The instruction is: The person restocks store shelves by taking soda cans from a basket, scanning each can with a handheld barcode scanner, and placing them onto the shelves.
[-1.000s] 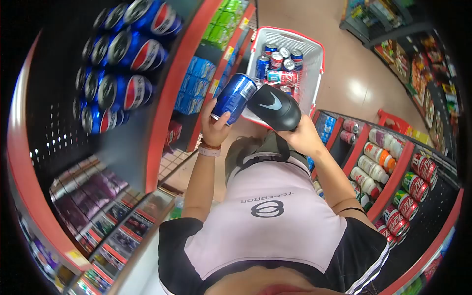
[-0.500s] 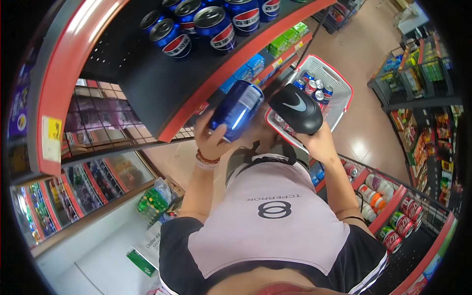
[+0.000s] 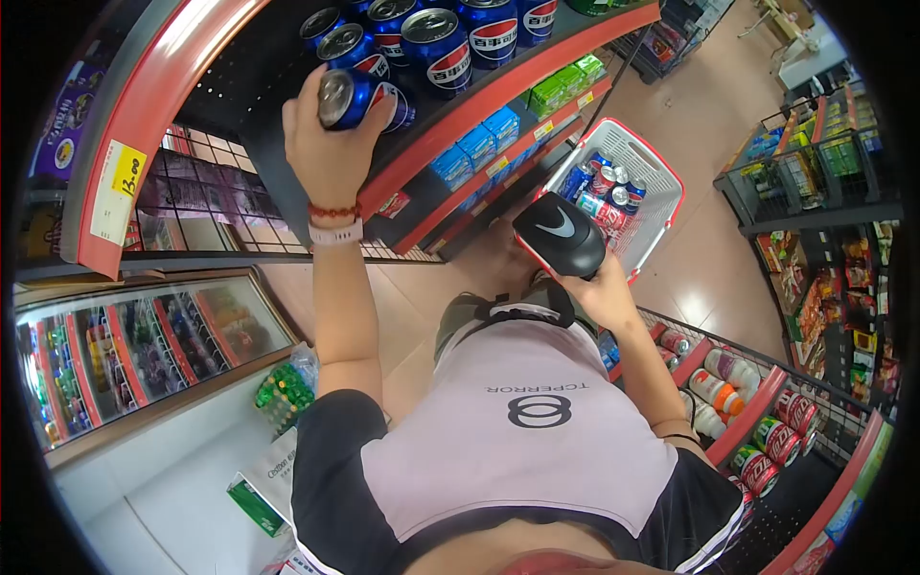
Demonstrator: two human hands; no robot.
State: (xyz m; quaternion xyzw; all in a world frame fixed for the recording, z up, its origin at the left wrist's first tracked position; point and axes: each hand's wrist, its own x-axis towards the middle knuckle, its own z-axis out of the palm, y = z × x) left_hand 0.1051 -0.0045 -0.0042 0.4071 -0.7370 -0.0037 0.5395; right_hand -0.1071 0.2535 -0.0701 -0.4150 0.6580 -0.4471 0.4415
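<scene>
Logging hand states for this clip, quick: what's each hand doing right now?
Left hand: closed around a blue can at the shelf.
Right hand: closed, holding a black handheld scanner.

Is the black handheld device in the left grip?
No, the right grip holds the black handheld device, while the left grip is around a blue can.
</scene>
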